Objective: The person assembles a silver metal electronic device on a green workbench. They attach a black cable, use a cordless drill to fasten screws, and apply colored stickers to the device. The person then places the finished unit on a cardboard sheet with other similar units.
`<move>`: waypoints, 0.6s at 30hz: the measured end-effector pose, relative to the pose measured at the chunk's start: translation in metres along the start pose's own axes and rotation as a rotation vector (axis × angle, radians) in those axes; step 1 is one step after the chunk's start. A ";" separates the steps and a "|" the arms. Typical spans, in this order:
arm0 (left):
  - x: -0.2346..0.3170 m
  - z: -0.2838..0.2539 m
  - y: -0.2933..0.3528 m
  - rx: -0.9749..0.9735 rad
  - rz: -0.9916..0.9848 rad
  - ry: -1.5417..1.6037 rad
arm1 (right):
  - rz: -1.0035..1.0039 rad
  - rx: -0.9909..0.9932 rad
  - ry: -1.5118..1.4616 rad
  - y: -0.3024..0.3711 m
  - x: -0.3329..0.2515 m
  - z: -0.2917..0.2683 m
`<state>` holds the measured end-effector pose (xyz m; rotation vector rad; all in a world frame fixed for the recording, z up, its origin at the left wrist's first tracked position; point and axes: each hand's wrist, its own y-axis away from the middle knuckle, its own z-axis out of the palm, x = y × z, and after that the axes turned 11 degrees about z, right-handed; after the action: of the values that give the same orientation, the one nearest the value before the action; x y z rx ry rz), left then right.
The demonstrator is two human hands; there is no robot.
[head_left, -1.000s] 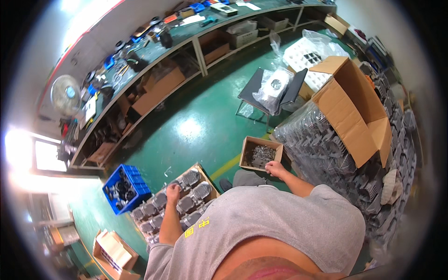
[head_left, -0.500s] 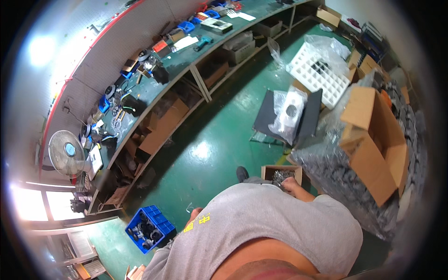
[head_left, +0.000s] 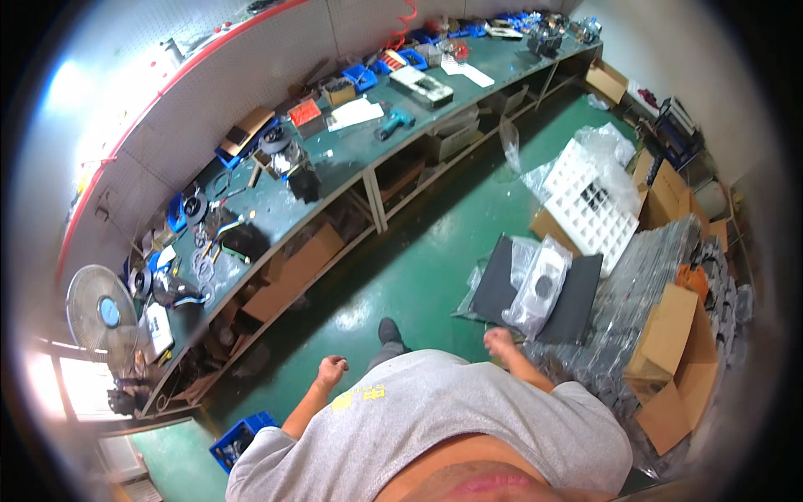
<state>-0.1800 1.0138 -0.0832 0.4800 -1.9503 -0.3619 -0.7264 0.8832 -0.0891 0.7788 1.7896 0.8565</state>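
My left hand is held out over the green floor, left of my body. Its fingers are curled; anything small inside them is too little to make out. My right hand hangs in front of my body on the right, also with closed fingers, and what they hold, if anything, is hidden. Nearest to it lies a dark folded sheet with a white part in clear plastic wrap on top. A blue crate with dark parts stands beyond my left elbow, partly covered by my sleeve.
A long green workbench runs along the wall, with a teal power drill, several bins and motor-like assemblies. A fan stands at its near end. On the right are a white grid tray, plastic-covered stacked parts and an open carton.
My right hand has come up out of a small carton of metal parts, which my body now hides. My left arm has swung forward into view. I have turned and stepped forward towards the bench.
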 end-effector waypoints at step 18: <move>0.193 -0.001 -0.344 -0.343 0.295 -0.309 | 0.133 0.183 -0.100 -0.046 -0.048 0.004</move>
<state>-0.1926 0.6200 -0.0865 -0.0924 -2.1597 -0.5920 -0.7124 0.8200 -0.1047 1.0506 1.7592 0.7324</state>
